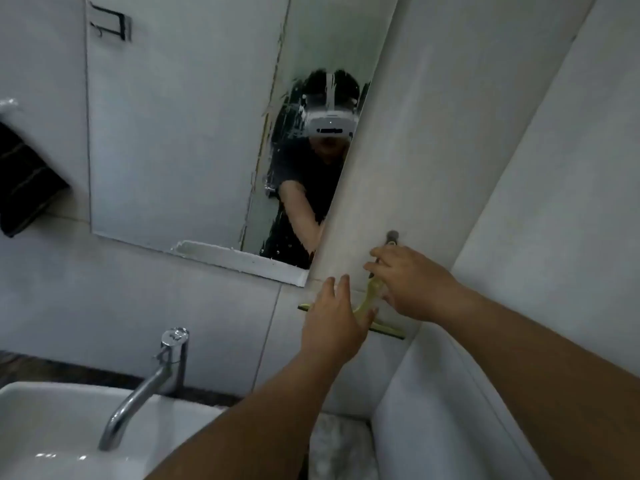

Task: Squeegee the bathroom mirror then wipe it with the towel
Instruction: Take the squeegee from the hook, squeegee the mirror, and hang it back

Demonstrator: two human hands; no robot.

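Head view: both hands are raised to the white wall just right of the mirror, below its lower right corner. A yellow-green squeegee hangs there from a round wall hook, blade downward and tilted, flat against the wall. The right hand is curled around the upper handle, near the hook. The left hand is open, fingers spread, covering the left half of the blade; whether it presses on it cannot be told. The mirror glass is largely fogged or wet, with streaks and droplets toward its right side. A dark towel hangs left of the mirror. Below the mirror stand a chrome faucet and a white basin.
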